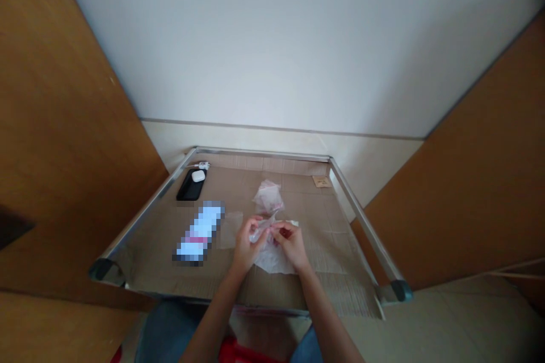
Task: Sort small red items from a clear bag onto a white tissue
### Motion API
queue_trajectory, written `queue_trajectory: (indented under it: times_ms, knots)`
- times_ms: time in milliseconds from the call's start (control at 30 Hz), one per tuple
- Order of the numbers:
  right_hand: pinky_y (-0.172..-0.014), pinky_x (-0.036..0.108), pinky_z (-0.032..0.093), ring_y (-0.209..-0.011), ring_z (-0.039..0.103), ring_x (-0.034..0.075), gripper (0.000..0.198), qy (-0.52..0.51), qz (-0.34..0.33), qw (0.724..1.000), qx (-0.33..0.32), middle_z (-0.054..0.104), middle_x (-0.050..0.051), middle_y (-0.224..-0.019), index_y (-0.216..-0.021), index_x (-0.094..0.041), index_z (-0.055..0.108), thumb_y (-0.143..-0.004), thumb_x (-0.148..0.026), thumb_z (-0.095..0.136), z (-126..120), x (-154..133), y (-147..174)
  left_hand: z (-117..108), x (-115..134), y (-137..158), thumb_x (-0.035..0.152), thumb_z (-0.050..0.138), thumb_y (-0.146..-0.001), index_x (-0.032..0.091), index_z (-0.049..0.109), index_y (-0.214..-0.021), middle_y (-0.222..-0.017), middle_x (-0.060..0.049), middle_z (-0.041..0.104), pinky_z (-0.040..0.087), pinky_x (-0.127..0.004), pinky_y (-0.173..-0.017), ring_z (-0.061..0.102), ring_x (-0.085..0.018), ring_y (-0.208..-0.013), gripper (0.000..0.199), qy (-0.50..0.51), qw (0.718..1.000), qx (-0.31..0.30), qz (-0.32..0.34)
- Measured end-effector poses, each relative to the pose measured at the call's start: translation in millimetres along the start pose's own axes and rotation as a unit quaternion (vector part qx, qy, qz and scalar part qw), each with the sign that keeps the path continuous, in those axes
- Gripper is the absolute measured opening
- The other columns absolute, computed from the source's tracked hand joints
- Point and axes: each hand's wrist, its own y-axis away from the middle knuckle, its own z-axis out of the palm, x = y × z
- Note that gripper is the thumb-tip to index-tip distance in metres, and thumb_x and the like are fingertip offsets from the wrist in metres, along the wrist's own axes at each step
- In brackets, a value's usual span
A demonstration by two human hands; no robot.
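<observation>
Your left hand (247, 244) and right hand (290, 241) meet over the near-middle of the table, fingertips almost touching, both pinched on a thin clear bag (259, 232). It sits raised between your fingers, above a sheet of white plastic (272, 264) spread on the cardboard (238, 181). Whatever small piece lies between your thumbs is too blurred to name.

The work looks partway through: the bag is in your grip and not yet set down. Just beyond your fingers lies a crumpled bundle of plastic (269, 195), and beside your left hand a flat clear sleeve (230, 229); whether either is finished or waiting, you cannot tell from here.

For moving, the widest stretch of cardboard runs to your right, as far as the metal rail (361, 212) along that side. On your left there is less room: the phone (200, 232) lies past the sleeve, with a black tray (190, 187) and a white earbud case (198, 176) on it farther back. A small brown packet (321, 181) lies near the far right corner. The cardboard's near edge passes under your forearms, close to your knees, with no raised rail visible there.
</observation>
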Motion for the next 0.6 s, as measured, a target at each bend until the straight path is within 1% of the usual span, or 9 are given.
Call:
queue_trajectory:
  times_ms: [67,133,233,300,400,467,533,600]
  knots:
    - [-0.047,0.02,0.036,-0.049,0.044,0.009,0.015,0.03,-0.022,0.999,0.0,0.06,-0.001,-0.062,-0.073,-0.017,0.067,-0.067,-0.031,0.068,-0.1,1.4,0.1,1.3,-2.0,0.6,0.032,0.062,-0.072,0.017,0.05,-0.076,-0.096,-0.006,0.06,0.044,-0.027,-0.071,0.056,-0.015,-0.078,0.02,-0.03,0.999,-0.005,0.018]
    - [-0.048,0.02,0.035,-0.05,0.042,0.008,0.013,0.054,-0.042,0.998,0.001,0.059,-0.001,-0.062,-0.072,-0.017,0.067,-0.065,-0.028,0.069,0.0,1.0,0.3,2.6,-5.4,1.3,0.032,0.062,-0.072,0.017,0.051,-0.078,-0.09,-0.005,0.06,0.044,-0.027,-0.07,0.056,-0.014,-0.075,0.02,-0.048,0.999,-0.002,0.022]
    - [-0.048,0.02,0.034,-0.05,0.041,0.008,0.01,0.073,-0.05,0.996,-0.013,0.059,-0.001,-0.064,-0.072,-0.017,0.066,-0.067,-0.026,0.067,0.7,-1.8,1.3,3.7,-10.0,2.3,0.033,0.061,-0.073,0.017,0.052,-0.083,-0.079,-0.002,0.058,0.045,-0.027,-0.068,0.055,-0.014,-0.072,0.021,-0.062,0.998,0.004,0.016]
    - [-0.05,0.021,0.035,-0.052,0.043,0.009,0.011,0.078,-0.051,0.995,-0.034,0.061,0.0,-0.068,-0.076,-0.018,0.067,-0.069,-0.026,0.066,1.2,-4.0,2.2,4.4,-12.2,2.9,0.033,0.061,-0.074,0.017,0.052,-0.086,-0.079,-0.002,0.057,0.046,-0.026,-0.068,0.056,-0.014,-0.073,0.021,-0.05,0.999,0.012,0.01]
    - [-0.054,0.022,0.038,-0.058,0.049,0.011,0.015,0.07,-0.048,0.995,-0.056,0.064,0.003,-0.075,-0.084,-0.019,0.069,-0.074,-0.03,0.063,1.9,-6.2,2.9,6.1,-15.2,4.2,0.031,0.061,-0.075,0.018,0.047,-0.095,-0.085,-0.004,0.059,0.048,-0.028,-0.07,0.058,-0.014,-0.077,0.028,-0.016,0.999,0.037,-0.008]
    - [-0.055,0.023,0.039,-0.059,0.051,0.012,0.016,0.066,-0.044,0.995,-0.055,0.065,0.003,-0.074,-0.083,-0.019,0.069,-0.076,-0.032,0.061,2.1,-6.5,2.5,7.2,-16.6,5.2,0.029,0.06,-0.076,0.018,0.044,-0.102,-0.095,-0.007,0.059,0.049,-0.029,-0.072,0.059,-0.014,-0.08,0.033,-0.007,0.999,0.043,-0.008]
    - [-0.053,0.022,0.038,-0.056,0.049,0.011,0.017,0.067,-0.037,0.996,-0.047,0.064,0.003,-0.069,-0.079,-0.019,0.07,-0.077,-0.033,0.061,2.0,-5.4,1.8,7.1,-16.1,5.7,0.028,0.056,-0.08,0.019,0.043,-0.104,-0.108,-0.01,0.056,0.049,-0.03,-0.074,0.059,-0.016,-0.088,0.029,-0.019,0.999,0.028,0.018]
    - [-0.05,0.022,0.036,-0.052,0.046,0.01,0.018,0.067,-0.029,0.997,-0.036,0.063,0.002,-0.066,-0.078,-0.019,0.07,-0.076,-0.034,0.061,1.5,-3.1,1.2,5.7,-13.2,5.0,0.025,0.052,-0.083,0.019,0.047,-0.099,-0.114,-0.011,0.052,0.048,-0.031,-0.079,0.056,-0.017,-0.098,0.019,-0.055,0.997,-0.005,0.06]
